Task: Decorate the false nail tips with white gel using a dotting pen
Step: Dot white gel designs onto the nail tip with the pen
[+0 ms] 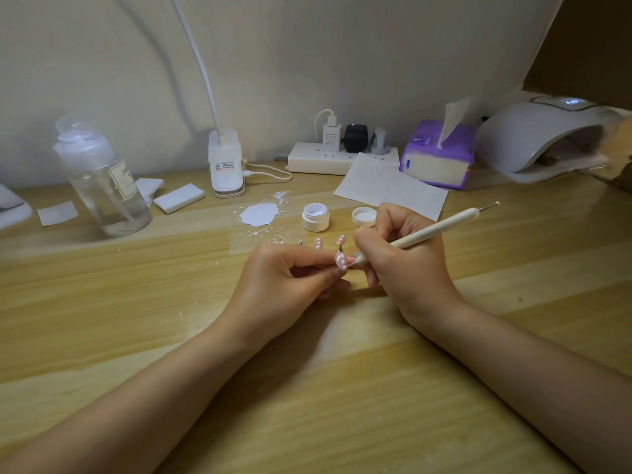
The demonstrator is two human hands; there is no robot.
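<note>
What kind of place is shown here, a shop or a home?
Probably a home nail-art desk, not a shop. A white dome-shaped nail curing lamp and an open small white gel jar stand on the light wooden table, beside a white power strip against a plain wall.

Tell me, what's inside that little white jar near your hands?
The open jar holds something white and glossy, probably the gel. Its wall hides how deep it goes. Its lid lies beside it.

Three pink nail tips [340, 261] show white dots; one dotting pen [434, 230]; one open gel jar [315, 217] and one lid [364, 216]; one clear bottle [102, 179]; one tissue pack [439, 155]; three plugs [355, 137]; two hands [290, 282]
</note>
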